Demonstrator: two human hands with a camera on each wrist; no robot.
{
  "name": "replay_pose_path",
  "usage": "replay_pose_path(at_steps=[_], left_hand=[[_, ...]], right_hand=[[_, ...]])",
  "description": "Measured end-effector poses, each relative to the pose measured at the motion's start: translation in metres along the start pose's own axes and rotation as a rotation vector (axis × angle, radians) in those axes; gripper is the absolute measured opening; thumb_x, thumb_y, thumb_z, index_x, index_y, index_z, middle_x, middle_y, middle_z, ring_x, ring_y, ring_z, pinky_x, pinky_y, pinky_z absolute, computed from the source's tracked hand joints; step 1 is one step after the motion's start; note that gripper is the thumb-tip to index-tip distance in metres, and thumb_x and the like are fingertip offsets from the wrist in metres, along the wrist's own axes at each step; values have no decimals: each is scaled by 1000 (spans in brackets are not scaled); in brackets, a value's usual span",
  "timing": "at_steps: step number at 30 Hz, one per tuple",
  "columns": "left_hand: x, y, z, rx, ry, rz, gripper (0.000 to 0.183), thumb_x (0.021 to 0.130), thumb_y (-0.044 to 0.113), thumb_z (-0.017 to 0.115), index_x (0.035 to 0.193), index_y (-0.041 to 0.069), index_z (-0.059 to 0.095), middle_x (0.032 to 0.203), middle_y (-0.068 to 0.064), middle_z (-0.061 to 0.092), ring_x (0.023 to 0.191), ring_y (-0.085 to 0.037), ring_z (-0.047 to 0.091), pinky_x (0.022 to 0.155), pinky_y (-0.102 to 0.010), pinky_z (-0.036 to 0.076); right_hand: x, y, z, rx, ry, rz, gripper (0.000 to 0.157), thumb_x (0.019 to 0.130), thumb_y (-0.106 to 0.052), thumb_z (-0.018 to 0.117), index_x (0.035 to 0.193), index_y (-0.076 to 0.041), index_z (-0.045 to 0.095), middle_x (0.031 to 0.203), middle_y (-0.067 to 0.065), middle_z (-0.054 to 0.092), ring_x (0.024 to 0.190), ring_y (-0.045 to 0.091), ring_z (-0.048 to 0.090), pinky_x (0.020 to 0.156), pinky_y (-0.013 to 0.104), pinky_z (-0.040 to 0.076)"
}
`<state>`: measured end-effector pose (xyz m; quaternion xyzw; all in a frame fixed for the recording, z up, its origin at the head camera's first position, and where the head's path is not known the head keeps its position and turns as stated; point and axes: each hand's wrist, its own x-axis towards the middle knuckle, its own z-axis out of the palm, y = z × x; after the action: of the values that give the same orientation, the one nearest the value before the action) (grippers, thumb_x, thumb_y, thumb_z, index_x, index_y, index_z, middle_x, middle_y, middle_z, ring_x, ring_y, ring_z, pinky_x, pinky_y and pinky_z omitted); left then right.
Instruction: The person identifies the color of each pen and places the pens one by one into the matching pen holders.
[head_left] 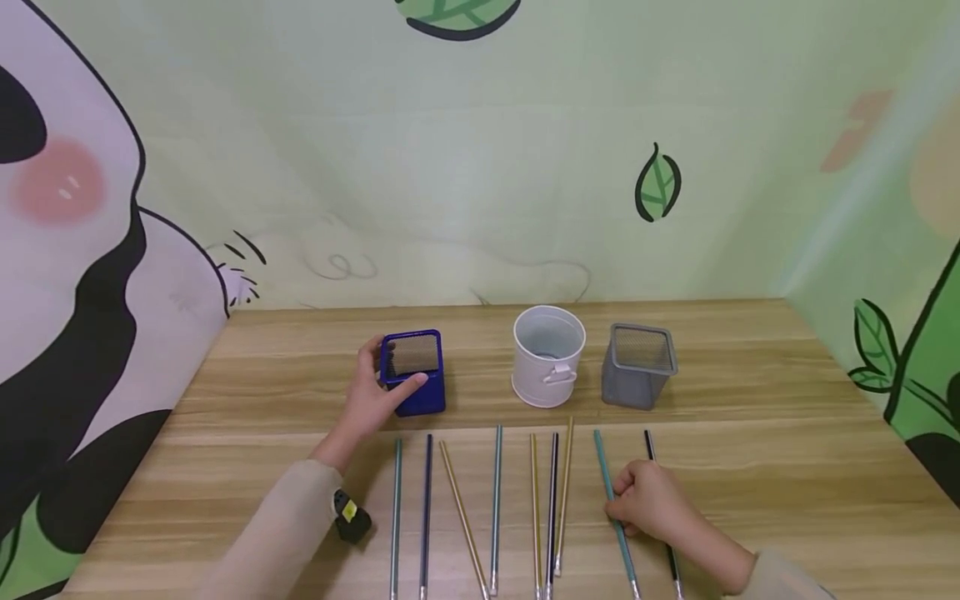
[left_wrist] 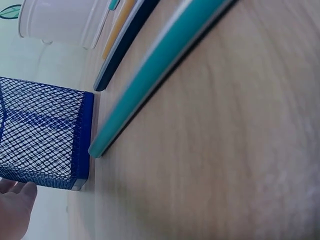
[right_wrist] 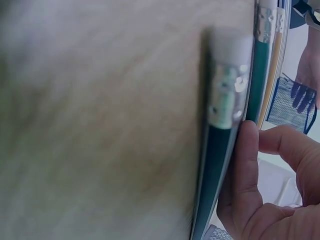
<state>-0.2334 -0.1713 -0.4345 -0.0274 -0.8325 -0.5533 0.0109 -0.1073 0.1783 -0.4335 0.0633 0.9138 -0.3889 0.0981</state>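
Observation:
My left hand grips a blue mesh pen holder by its left side, with the thumb across the front rim. In the left wrist view the mesh wall of the pen holder shows above the fingertips. On the right, my right hand pinches a teal pencil between thumb and fingers as it lies on the table. A black pencil runs under this hand. Close up in the right wrist view, the pinched teal pencil has a metal ferrule at its end.
Several more pencils, such as a gold one and a dark blue one, lie in a row on the wooden table. A white bucket and a grey mesh pen holder stand behind them, before a printed wall.

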Motion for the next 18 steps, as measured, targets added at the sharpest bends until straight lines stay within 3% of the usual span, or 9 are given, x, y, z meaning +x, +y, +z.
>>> replay_pose_path(at_steps=[9, 12, 18], left_hand=[[3, 0, -2, -49, -13, 48, 88, 87, 26, 70, 149, 5, 11, 146, -22, 28, 136, -36, 29, 110, -54, 30], [5, 2, -1, -18, -8, 64, 89, 87, 26, 69, 149, 4, 10, 147, -23, 29, 137, -37, 28, 109, -54, 31], [0, -2, 1, 7, -5, 35, 95, 86, 28, 70, 152, 7, 4, 151, -21, 25, 141, -37, 24, 109, -54, 32]], right_hand=[[1, 1, 2, 42, -26, 12, 15, 65, 4, 68, 74, 2, 56, 63, 6, 56, 42, 12, 55, 42, 25, 51], [2, 3, 3, 81, -30, 19, 15, 65, 4, 66, 76, 3, 56, 64, 6, 56, 42, 12, 55, 43, 26, 52], [2, 3, 0, 110, -65, 23, 17, 66, 5, 65, 81, 5, 55, 63, 5, 56, 42, 11, 53, 43, 28, 52]])
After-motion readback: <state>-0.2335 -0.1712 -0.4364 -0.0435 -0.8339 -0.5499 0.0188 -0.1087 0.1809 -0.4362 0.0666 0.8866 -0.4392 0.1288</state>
